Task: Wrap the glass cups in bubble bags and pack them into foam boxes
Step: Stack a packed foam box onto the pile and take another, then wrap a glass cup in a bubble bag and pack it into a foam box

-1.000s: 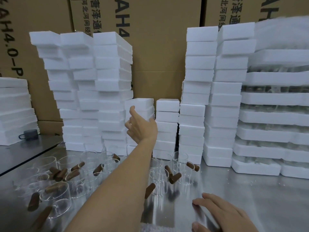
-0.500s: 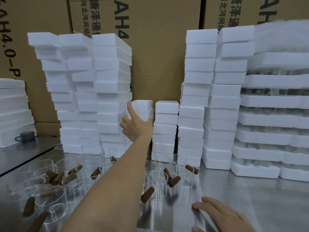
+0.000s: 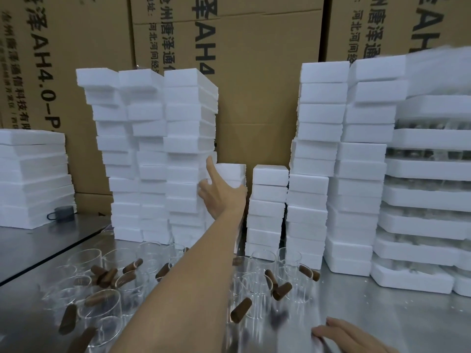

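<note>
**Left Hand on the Top Foam Box, Cups Standing on the Table**

The left hand (image 3: 221, 193) reached out toward 12 o'clock and met the foam box (image 3: 230, 171) near the centre of view. Its thumb pointed up against the box's front, and its fingers curled round the left end. That box topped a short stack; whether it had lifted clear could not be told. The right hand (image 3: 354, 337) lay at 5 o'clock, fingers straight and flat on the steel table (image 3: 382, 307), gripping nothing.

The glass cups (image 3: 102, 304), clear with brown handles, crowded the table from 8 o'clock round to 6 o'clock, on both sides of the outstretched forearm.

A second short stack (image 3: 270, 200) stood just beside the held box, at its 3 o'clock. Tall foam stacks (image 3: 188, 149) rose at 10 o'clock, and more of them at 2 o'clock. At 3 o'clock wide foam trays (image 3: 428, 200) were piled, with glass showing between the layers. Flat foam slabs (image 3: 30, 179) sat at 9 o'clock, a small dark mug (image 3: 62, 212) touching their base. Cardboard cartons (image 3: 254, 98) printed in black filled the back at 12 o'clock.
</note>
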`<move>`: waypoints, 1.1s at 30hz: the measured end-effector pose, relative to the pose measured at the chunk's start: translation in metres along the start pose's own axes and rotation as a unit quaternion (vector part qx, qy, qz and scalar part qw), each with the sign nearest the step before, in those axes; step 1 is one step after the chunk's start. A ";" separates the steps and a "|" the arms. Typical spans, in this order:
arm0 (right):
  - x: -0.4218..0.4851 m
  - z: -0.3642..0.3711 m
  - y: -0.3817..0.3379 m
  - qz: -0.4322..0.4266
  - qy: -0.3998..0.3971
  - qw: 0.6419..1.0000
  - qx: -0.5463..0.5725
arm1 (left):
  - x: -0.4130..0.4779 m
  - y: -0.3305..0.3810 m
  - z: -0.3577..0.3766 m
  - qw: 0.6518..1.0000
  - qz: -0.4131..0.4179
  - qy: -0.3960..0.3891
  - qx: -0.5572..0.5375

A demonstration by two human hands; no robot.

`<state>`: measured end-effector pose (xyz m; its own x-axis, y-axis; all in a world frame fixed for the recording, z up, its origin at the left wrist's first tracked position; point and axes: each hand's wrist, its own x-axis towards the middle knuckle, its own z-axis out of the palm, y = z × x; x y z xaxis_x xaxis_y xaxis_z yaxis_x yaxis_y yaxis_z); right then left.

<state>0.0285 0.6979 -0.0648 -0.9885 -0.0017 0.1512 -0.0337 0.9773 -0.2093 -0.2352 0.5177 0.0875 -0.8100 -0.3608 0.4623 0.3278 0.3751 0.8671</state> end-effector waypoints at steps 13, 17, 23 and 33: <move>-0.025 -0.001 -0.022 0.047 0.129 0.990 0.041 | -0.068 0.032 -0.100 0.998 0.017 -0.039 -0.050; -0.050 -0.001 -0.030 0.072 0.078 0.993 0.041 | -0.122 0.027 -0.134 0.993 0.032 -0.066 -0.096; -0.094 0.004 -0.039 0.103 0.047 0.993 0.028 | -0.198 0.022 -0.181 0.986 0.016 -0.090 -0.139; -0.138 -0.019 -0.038 0.233 0.267 0.812 0.463 | -0.351 -0.002 -0.185 0.969 0.038 -0.205 -0.136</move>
<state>0.1690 0.6648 -0.0593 -0.7287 0.6570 0.1932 -0.0151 0.2666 -0.9637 0.1384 0.4857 -0.0418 -0.8852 0.0494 0.4626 0.4649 0.1294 0.8759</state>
